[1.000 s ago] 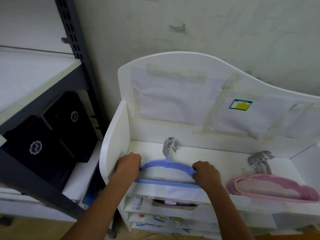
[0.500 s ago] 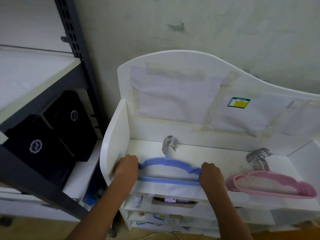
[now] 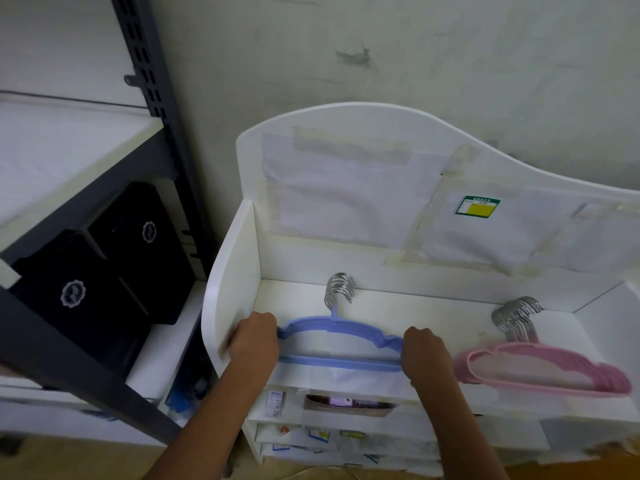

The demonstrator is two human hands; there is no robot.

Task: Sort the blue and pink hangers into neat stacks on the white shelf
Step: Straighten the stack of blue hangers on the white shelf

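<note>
Two hands: left hand (image 3: 254, 341) and right hand (image 3: 426, 355) grip the ends of the blue stack (image 3: 337, 344).
Place: shelf (image 3: 433, 313) top, left of pink stack (image 3: 540, 370).
Risk: uneven squeezing could fan the hooks (image 3: 341, 289) or slide hangers off the front.

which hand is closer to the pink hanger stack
Right. The right hand grips the blue hangers' right end, just left of the pink hanger stack but apart from it. The left hand holds the far end.
</note>
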